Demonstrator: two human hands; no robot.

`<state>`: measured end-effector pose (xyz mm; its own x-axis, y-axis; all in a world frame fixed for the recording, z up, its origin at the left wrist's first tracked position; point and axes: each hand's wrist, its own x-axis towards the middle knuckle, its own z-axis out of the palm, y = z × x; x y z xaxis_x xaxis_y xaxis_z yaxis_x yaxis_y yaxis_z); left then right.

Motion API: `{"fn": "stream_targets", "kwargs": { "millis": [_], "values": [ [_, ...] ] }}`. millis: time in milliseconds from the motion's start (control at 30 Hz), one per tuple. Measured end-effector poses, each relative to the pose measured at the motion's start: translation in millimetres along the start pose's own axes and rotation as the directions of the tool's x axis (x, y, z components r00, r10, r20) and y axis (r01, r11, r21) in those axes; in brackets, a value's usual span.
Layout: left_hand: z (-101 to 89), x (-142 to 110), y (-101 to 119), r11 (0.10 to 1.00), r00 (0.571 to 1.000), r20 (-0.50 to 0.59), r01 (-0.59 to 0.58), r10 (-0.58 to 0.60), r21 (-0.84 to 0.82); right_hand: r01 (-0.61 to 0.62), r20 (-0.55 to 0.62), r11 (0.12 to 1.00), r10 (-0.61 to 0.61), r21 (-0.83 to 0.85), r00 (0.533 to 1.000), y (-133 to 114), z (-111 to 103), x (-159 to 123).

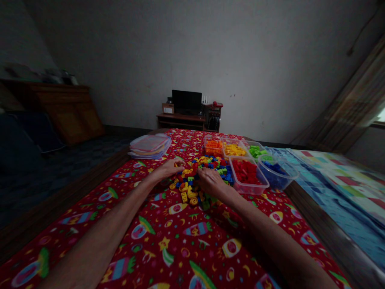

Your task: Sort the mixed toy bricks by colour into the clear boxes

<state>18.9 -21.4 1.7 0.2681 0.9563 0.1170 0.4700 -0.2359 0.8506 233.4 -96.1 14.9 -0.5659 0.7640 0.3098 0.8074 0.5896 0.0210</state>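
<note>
A mixed heap of toy building blocks (pixel 189 193) in yellow, red, blue, green and orange lies on the red patterned cloth. At the heap's left edge is my left hand (pixel 171 167), its fingers curled together near a small yellow-orange bit; what they hold is too small to name. My right hand (pixel 211 180) reaches over the middle of the heap with bent fingers closed among the blocks, their tips partly hidden. Just right of it stands a clear tub of red blocks (pixel 246 172). Behind are tubs of orange blocks (pixel 214 147), yellow blocks (pixel 234 150) and green blocks (pixel 257 151).
A round clear bowl (pixel 282 180) with blue blocks stands near the table's right edge. Stacked plastic lids (pixel 149 146) lie at the back left. Beyond the table are a desk with a monitor (pixel 187 102), a wooden cabinet (pixel 66 110) and a bed (pixel 337 188).
</note>
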Motion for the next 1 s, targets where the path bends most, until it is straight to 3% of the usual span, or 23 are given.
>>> {"fn": "stream_targets", "kwargs": {
  "millis": [67, 167, 267, 367, 467, 533, 633, 700, 767, 867, 1000],
  "values": [
    [4.6, 3.9, 0.0, 0.983, 0.997, 0.065, -0.055, 0.044, 0.175, -0.013, -0.024, 1.000, 0.013, 0.014, 1.000, 3.2, -1.9, 2.3],
    [9.0, 7.2, 0.6, 0.946, 0.991, 0.118, -0.095, 0.061, 0.309, -0.058, -0.014, 0.998, 0.058, 0.009, 0.998, 8.3, -7.4, 4.1],
    [7.6, 6.9, 2.3, 0.929, 0.996, 0.054, -0.084, 0.069, 0.359, -0.070, -0.051, 0.997, 0.071, 0.021, 0.996, 14.7, -13.2, 0.8],
    [3.6, 4.2, 7.6, 0.941, 0.992, -0.061, -0.081, 0.107, 0.329, 0.001, -0.181, 0.997, 0.014, 0.082, 0.983, 22.2, -14.8, -5.0],
    [4.5, 0.0, 19.3, 0.985, 0.980, -0.154, -0.101, 0.122, 0.140, 0.075, -0.312, 0.981, -0.017, 0.177, 0.950, 26.9, -12.2, -5.4],
    [11.0, -3.7, 30.0, 0.992, 0.990, -0.135, -0.058, 0.042, -0.113, 0.069, -0.356, 0.965, 0.026, 0.252, 0.934, 27.0, -9.5, -1.3],
    [27.7, -9.5, 46.3, 0.866, 0.997, -0.007, 0.066, -0.080, -0.495, 0.048, -0.364, 0.937, 0.087, 0.346, 0.928, 24.4, -5.6, 7.2],
    [39.1, -12.8, 55.0, 0.762, 0.991, 0.065, 0.133, -0.119, -0.634, 0.060, -0.364, 0.924, 0.089, 0.379, 0.927, 22.3, -3.3, 10.9],
    [47.3, -15.1, 61.5, 0.696, 0.980, 0.136, 0.197, -0.142, -0.690, 0.060, -0.335, 0.918, 0.082, 0.392, 0.939, 20.5, -1.7, 11.9],
    [52.2, -17.6, 68.6, 0.669, 0.960, 0.242, 0.274, -0.143, -0.691, 0.012, -0.235, 0.917, 0.090, 0.398, 0.968, 17.7, -2.3, 10.1],
    [52.1, -21.8, 77.3, 0.671, 0.959, 0.265, 0.259, -0.097, -0.694, 0.013, -0.172, 0.883, 0.076, 0.469, 0.982, 14.9, -8.4, 7.5]
  ]
}}
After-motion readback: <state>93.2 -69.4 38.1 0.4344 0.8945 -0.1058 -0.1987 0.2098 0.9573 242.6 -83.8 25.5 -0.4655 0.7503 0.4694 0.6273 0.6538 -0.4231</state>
